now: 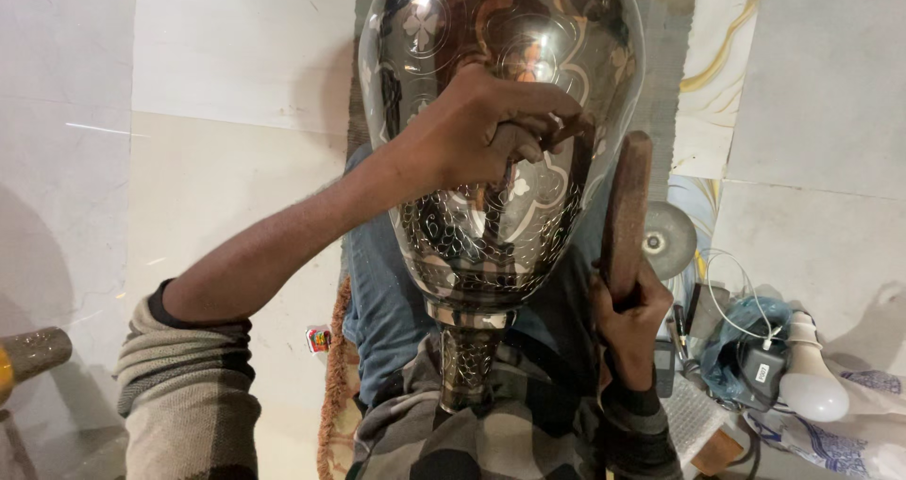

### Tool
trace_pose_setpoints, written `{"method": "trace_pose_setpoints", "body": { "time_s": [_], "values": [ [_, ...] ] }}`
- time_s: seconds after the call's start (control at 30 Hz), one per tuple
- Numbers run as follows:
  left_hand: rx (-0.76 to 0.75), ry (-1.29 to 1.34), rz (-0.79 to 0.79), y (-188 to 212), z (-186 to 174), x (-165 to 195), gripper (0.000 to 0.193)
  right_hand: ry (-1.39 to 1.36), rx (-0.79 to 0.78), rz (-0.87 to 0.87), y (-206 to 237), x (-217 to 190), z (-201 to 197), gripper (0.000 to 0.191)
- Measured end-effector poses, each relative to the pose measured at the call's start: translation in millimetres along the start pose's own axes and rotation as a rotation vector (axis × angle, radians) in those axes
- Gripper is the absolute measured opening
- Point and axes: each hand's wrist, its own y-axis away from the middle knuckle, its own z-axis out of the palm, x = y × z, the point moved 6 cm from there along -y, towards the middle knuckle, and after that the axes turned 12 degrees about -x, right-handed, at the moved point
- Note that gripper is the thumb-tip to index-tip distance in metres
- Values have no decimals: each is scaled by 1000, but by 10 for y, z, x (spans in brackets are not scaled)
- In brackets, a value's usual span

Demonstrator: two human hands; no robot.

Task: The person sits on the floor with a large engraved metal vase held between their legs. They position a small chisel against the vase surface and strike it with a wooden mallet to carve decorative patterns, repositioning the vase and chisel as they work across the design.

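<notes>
A large shiny metal vase (pixel 444 36) with engraved flower and scale patterns lies across my lap, its narrow foot toward me. My left hand (pixel 477 126) rests on the vase's belly, fingers closed around a small chisel-like tool pressed against the metal. My right hand (pixel 628 320) grips the lower end of a brown wooden mallet (pixel 626 206), held upright just right of the vase and apart from the tool. Both sleeves are striped grey knit.
Pale marble floor tiles (pixel 208 112) surround me. At the right lie a round metal disc (pixel 668 239), a white bulb (pixel 812 381), white cable, a dark charger and a blue cloth. A brass-coloured object (pixel 33 353) sits at the left edge.
</notes>
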Motion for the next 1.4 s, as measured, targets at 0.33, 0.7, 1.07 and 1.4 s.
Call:
{"method": "trace_pose_setpoints", "body": {
  "time_s": [0.33,0.7,1.07,1.4],
  "values": [
    [-167,-41,53,-172,72,116,50,97,-63,2,-213,-692,-132,66],
    [-320,-25,-28,-211,99,131,53,213,77,-60,-171,-1106,-431,58],
    [17,-162,-164,-8,60,262,56,130,-177,-232,-876,-1509,-687,58],
    [243,-91,-14,185,21,380,64,567,-342,-398,-1208,-2218,-610,67]
  ]
}}
